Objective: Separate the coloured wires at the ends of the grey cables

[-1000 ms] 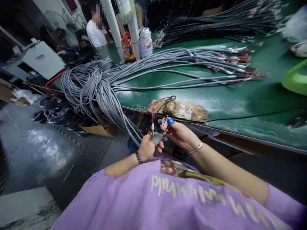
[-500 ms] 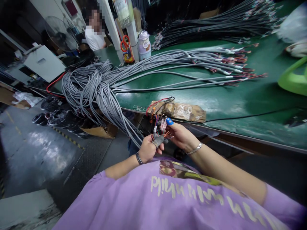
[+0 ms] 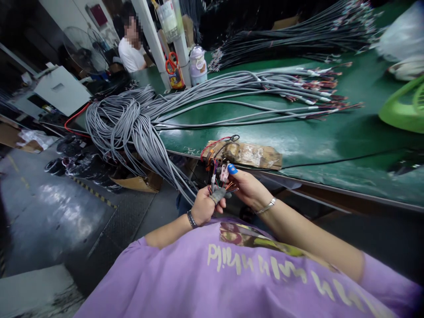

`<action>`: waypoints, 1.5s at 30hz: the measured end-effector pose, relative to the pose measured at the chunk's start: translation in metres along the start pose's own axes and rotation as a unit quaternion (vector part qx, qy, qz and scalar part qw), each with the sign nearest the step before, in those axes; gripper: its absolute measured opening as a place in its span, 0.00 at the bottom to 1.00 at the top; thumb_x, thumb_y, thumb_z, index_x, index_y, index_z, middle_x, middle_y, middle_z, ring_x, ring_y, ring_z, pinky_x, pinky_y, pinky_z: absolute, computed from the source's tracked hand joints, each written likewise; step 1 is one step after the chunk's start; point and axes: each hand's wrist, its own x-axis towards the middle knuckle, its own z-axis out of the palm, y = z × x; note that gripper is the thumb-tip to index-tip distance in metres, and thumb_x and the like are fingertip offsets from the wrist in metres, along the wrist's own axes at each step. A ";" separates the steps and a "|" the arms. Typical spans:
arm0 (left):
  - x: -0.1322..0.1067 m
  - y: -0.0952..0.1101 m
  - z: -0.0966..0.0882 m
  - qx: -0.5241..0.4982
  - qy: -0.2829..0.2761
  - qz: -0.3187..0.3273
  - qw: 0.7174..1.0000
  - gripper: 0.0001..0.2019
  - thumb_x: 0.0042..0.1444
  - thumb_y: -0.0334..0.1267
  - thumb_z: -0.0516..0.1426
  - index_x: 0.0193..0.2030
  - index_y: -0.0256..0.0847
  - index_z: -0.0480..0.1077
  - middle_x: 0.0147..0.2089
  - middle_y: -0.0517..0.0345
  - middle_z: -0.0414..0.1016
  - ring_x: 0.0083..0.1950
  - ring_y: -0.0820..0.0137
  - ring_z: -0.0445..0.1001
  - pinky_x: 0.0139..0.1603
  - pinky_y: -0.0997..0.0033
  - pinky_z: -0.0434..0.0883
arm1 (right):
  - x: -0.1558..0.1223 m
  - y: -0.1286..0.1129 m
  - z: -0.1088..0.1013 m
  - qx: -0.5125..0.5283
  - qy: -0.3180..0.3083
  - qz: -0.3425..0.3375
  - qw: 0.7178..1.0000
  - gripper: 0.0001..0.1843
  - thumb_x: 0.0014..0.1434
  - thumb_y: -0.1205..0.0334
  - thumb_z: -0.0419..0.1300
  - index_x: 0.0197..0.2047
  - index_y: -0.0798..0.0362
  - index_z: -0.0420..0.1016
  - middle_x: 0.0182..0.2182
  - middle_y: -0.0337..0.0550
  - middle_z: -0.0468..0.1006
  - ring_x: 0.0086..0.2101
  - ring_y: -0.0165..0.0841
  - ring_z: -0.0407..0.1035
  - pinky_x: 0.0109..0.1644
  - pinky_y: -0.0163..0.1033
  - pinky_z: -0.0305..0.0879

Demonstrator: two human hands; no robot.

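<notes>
My left hand (image 3: pixel 204 206), with a grey cover on its thumb, is closed around the end of a grey cable (image 3: pixel 213 184). Thin coloured wires (image 3: pixel 231 187) fan out from that end. Facing it, my right hand (image 3: pixel 249 189) has blue tape on the thumb and pinches a small pinkish-white piece (image 3: pixel 224 173), perhaps a connector, against the wires. Its fingertips are partly hidden. Just beyond both hands, a worn wooden block (image 3: pixel 256 155) lies at the bench edge, with red and black leads beside it.
A large bundle of grey cables (image 3: pixel 124 117) drapes over the green bench (image 3: pixel 331 150). Behind it lie black cables (image 3: pixel 285 43). Red-handled scissors (image 3: pixel 172 62), a lilac bottle (image 3: pixel 198 66) and a green plastic object (image 3: pixel 402 106) stand around. A person (image 3: pixel 130 48) in white is at the back left.
Both hands keep nearly the same hold. My right hand has shifted very slightly left with the pinkish-white piece, and the whole view has moved a little.
</notes>
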 end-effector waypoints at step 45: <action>-0.007 -0.015 -0.014 0.058 -0.024 0.002 0.998 0.23 0.48 0.57 0.63 0.29 0.36 0.66 0.22 0.61 0.71 0.18 0.78 0.66 0.19 0.79 0.64 | -0.039 0.001 0.005 -0.304 -0.020 -0.023 0.952 0.22 0.47 0.42 0.67 0.29 0.54 0.71 0.23 0.37 0.71 0.24 0.28 0.59 0.28 0.35 0.57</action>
